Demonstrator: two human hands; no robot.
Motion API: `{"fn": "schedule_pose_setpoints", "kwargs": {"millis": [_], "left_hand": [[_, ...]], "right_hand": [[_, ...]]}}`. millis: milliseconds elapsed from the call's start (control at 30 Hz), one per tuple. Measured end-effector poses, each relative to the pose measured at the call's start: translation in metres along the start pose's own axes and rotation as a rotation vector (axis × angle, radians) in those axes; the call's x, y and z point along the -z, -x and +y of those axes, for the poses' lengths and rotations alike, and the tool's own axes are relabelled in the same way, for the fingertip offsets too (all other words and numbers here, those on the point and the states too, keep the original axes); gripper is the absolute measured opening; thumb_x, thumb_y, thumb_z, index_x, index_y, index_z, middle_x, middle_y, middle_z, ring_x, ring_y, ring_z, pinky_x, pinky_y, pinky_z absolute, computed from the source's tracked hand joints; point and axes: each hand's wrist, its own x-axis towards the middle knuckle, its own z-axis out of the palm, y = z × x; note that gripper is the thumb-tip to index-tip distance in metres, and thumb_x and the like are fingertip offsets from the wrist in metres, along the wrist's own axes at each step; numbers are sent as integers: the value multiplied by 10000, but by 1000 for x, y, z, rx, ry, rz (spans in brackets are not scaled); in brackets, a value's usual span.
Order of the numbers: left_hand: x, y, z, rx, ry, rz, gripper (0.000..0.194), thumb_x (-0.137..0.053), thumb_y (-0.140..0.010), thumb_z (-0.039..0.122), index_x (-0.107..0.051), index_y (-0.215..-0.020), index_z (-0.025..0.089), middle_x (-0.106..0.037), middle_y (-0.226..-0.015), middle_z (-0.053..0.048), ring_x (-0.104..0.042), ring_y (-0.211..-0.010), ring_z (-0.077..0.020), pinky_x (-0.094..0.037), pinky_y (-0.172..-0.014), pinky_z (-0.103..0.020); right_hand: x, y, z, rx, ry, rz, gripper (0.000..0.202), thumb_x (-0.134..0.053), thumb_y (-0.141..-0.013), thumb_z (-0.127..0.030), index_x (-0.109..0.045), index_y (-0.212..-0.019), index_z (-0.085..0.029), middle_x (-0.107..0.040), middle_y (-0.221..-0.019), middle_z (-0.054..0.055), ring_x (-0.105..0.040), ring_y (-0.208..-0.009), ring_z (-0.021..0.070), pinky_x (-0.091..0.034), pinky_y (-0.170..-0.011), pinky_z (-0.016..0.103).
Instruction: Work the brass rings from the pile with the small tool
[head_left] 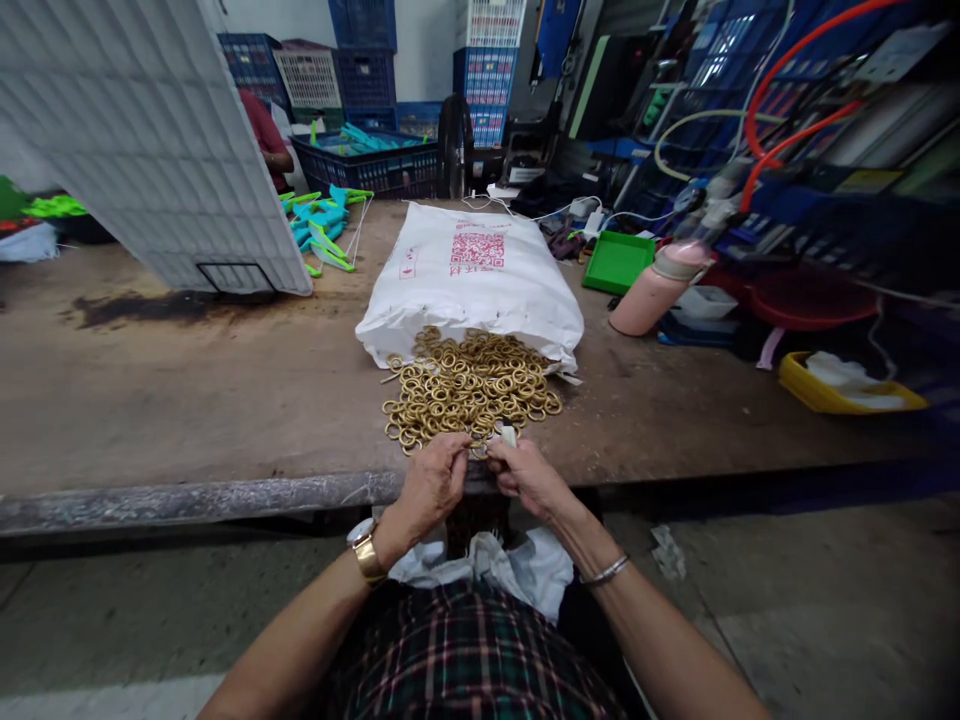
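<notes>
Prob. close fingertip work: R hand [529, 477] pinches small pale black-tipped tool [509, 435], can't tell if L hand [433, 480] pinches any gold-coloured round metal rings [472, 388] heaped on brown surface [187, 400]; next likely needs steady grip.

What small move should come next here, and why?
Probably the left hand should steady a ring at the near edge of the pile: both hands' fingertips are close together there, near the table's edge, and the right hand also holds a small pale piece, so it seems less free. Exactly what the left fingertips grip is too small to tell.
</notes>
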Motion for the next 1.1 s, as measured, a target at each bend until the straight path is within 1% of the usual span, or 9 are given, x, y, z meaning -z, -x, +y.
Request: {"fn": "schedule_pose_setpoints", "kwargs": {"millis": [133, 300, 500, 633, 767, 833, 900, 1000, 1100], "left_hand": [[1, 2, 5, -19, 22, 18, 255, -432, -824, 126, -511, -1062, 172, -633, -952, -74, -600, -867, -164, -493, -778, -312], [3, 8, 8, -111, 77, -86, 232, -424, -834, 115, -524, -1031, 184, -634, -893, -56, -588, -807, -149, -487, -727, -287], [1, 8, 2, -48, 159, -106, 192, -424, -837, 134, -546, -979, 180, -630, -899, -60, -578, -820, -147, -461, -750, -284], [5, 4, 6, 135, 281, -183, 134, -438, -828, 182, -570, -847, 171, -606, -769, -25, -544, -708, -130, -434, -683, -254], [10, 0, 18, 367, 478, -175, 129, -474, -794, 230, -565, -740, 155, -551, -668, 5, -484, -631, -110, -394, -617, -227], [12, -2, 22, 506, 605, -173, 140, -500, -772, 269, -552, -716, 152, -508, -604, 27, -442, -560, -92, -365, -549, -210], [12, -3, 25, 651, 734, -188, 170, -519, -757, 319, -535, -720, 154, -449, -530, 54, -382, -470, -73, -316, -464, -195], [11, -3, 25, 800, 904, -201, 214, -542, -737, 371, -518, -747, 159, -418, -492, 73, -332, -401, -53, -258, -395, -179], [13, -2, 25, 862, 1038, -210, 248, -557, -726, 401, -510, -765, 161, -446, -540, 65, -342, -399, -39, -244, -372, -163]], "right_hand": [[0, 3, 0, -15, -44, 4, 255, -556, -575, -358, -378, -668, -200, -378, -446, -117, -198, -308, -1, -117, -325, 157], [-3, 7, -2, -59, -84, -38, 225, -548, -554, -315, -384, -651, -195, -377, -437, -114, -202, -311, -1, -115, -330, 159], [-4, 9, 0, -98, -113, -83, 210, -535, -550, -288, -377, -657, -202, -375, -447, -117, -183, -322, 3, -121, -344, 165], [-4, 8, 5, 3, 57, -19, 191, -510, -623, -350, -393, -674, -208, -350, -474, -110, -192, -341, 26, -120, -352, 186], [-6, 4, 8, 293, 346, 133, 171, -504, -683, -361, -480, -719, -196, -414, -541, -73, -338, -456, 68, -257, -428, 202], [-6, 2, 8, 421, 436, 140, 191, -494, -709, -380, -500, -709, -189, -446, -595, -53, -387, -546, 87, -315, -510, 212], [-7, 0, 9, 496, 484, 121, 232, -468, -739, -406, -480, -660, -188, -441, -606, -46, -387, -577, 94, -326, -551, 220], [-7, -3, 11, 494, 492, 101, 283, -441, -769, -428, -442, -613, -191, -409, -556, -52, -358, -535, 89, -304, -523, 221], [-7, -5, 14, 426, 423, 48, 323, -430, -789, -452, -422, -595, -194, -386, -508, -59, -331, -482, 80, -277, -469, 213]]}}
